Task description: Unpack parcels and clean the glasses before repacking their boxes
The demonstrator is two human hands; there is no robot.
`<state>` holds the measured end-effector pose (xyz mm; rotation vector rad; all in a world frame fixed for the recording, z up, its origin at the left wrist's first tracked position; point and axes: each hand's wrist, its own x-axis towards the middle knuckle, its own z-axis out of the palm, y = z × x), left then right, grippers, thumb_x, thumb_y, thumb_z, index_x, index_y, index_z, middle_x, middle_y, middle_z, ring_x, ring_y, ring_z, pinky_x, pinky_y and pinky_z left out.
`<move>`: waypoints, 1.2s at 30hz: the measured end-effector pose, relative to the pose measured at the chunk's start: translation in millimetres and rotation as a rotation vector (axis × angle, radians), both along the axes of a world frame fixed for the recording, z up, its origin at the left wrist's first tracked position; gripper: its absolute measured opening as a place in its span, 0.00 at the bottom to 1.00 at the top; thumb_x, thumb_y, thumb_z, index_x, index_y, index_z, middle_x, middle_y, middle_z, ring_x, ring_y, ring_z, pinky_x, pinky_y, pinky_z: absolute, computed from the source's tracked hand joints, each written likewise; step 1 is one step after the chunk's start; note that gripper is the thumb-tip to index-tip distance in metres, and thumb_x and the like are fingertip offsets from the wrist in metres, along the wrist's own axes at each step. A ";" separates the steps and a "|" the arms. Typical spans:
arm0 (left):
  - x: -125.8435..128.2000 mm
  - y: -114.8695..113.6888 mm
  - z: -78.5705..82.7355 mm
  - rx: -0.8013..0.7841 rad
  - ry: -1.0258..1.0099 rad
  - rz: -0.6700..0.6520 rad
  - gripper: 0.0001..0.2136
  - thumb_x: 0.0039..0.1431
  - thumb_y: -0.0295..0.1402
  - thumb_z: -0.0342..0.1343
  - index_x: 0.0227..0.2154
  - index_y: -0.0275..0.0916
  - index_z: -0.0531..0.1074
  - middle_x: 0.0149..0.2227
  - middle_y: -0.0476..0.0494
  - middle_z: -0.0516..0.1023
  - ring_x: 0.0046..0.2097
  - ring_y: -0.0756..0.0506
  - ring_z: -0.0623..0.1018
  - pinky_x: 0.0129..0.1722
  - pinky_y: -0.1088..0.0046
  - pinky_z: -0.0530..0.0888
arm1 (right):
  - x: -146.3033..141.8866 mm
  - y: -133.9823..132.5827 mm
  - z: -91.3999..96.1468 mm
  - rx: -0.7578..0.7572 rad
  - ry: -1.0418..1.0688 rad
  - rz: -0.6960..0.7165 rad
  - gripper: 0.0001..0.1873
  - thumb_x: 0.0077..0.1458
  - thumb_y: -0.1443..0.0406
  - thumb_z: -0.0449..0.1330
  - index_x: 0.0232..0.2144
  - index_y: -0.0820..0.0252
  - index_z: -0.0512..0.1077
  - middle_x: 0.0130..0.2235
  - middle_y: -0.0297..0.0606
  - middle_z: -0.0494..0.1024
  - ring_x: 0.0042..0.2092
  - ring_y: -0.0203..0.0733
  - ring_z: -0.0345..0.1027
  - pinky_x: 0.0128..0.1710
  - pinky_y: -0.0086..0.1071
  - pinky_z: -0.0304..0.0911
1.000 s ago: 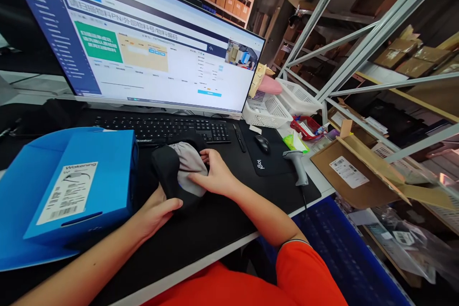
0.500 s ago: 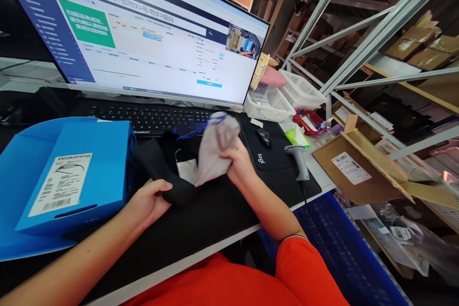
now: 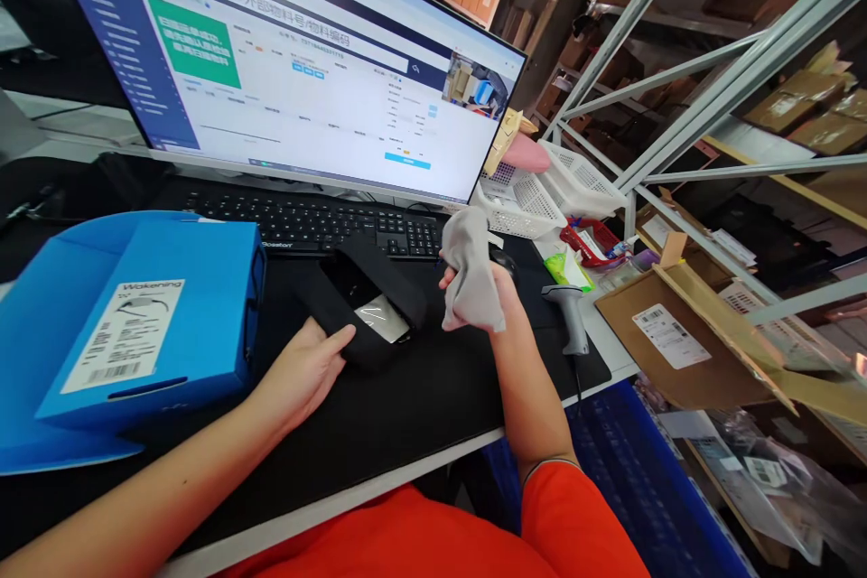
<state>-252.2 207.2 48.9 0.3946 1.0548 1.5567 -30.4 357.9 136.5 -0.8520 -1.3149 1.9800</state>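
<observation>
My left hand (image 3: 315, 370) grips the near left edge of an open black case (image 3: 399, 275), thumb on top. Inside the case lies a whitish, shiny packet (image 3: 383, 318). Raised to the right of the case, my right hand (image 3: 498, 284) holds a soft grey cloth pouch (image 3: 467, 266), which drapes over the fingers and hides part of them. Left of my left hand stands an open blue box (image 3: 190, 244) with a white printed label (image 3: 125, 334) showing a pair of glasses.
Behind the case are a black keyboard (image 3: 312, 221) and a lit monitor (image 3: 271, 108). A grey barcode scanner (image 3: 569, 321), a mouse (image 3: 505, 264) and white baskets (image 3: 521, 208) sit to the right. Beyond the desk edge is an open cardboard box (image 3: 677, 334).
My right hand has moved right with the pouch, away from the case, and turned it. The black case now lies flatter, with its inside and the packet showing more.
</observation>
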 end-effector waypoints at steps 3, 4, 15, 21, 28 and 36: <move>8.3 2.4 -5.1 -0.041 0.056 0.054 0.30 0.46 0.41 0.78 0.52 0.42 0.75 0.61 0.33 0.81 0.67 0.29 0.78 0.69 0.45 0.74 | -11.4 -10.4 -10.4 -0.015 -0.135 0.094 0.17 0.43 0.60 0.67 0.38 0.59 0.78 0.33 0.40 0.86 0.36 0.50 0.80 0.35 0.38 0.77; 12.1 2.6 -5.9 -0.058 0.073 0.070 0.29 0.49 0.41 0.77 0.52 0.42 0.74 0.62 0.33 0.81 0.68 0.31 0.77 0.71 0.45 0.72 | -16.4 -13.2 -14.6 0.012 -0.181 0.082 0.17 0.40 0.63 0.69 0.37 0.59 0.79 0.34 0.39 0.86 0.38 0.49 0.80 0.38 0.37 0.76; 16.9 -59.2 31.6 -0.142 0.159 -0.218 0.29 0.49 0.47 0.75 0.54 0.45 0.80 0.68 0.30 0.76 0.73 0.26 0.71 0.75 0.39 0.65 | -31.4 -11.9 -16.8 0.284 -0.209 -0.220 0.22 0.40 0.59 0.68 0.42 0.54 0.77 0.39 0.33 0.85 0.45 0.51 0.79 0.51 0.40 0.71; -29.6 -56.1 94.2 0.353 0.995 -0.086 0.32 0.61 0.47 0.65 0.68 0.48 0.72 0.67 0.34 0.75 0.64 0.32 0.80 0.68 0.47 0.77 | -53.9 -40.7 21.0 0.659 -0.151 -0.218 0.23 0.45 0.63 0.67 0.47 0.55 0.78 0.47 0.38 0.86 0.50 0.51 0.80 0.54 0.40 0.73; -37.3 -54.0 111.1 0.737 1.679 0.272 0.25 0.74 0.28 0.52 0.71 0.48 0.67 0.69 0.37 0.75 0.68 0.39 0.78 0.67 0.61 0.79 | -97.4 -74.6 52.6 1.138 -0.249 -0.125 0.19 0.52 0.66 0.66 0.48 0.54 0.83 0.46 0.39 0.89 0.46 0.52 0.83 0.49 0.42 0.75; -63.7 -49.8 118.5 0.711 1.506 0.198 0.12 0.73 0.26 0.52 0.53 0.42 0.76 0.58 0.40 0.83 0.60 0.43 0.83 0.61 0.68 0.82 | -63.8 -58.1 72.8 1.097 -0.489 0.283 0.28 0.56 0.58 0.77 0.58 0.53 0.82 0.56 0.45 0.87 0.54 0.55 0.83 0.56 0.47 0.79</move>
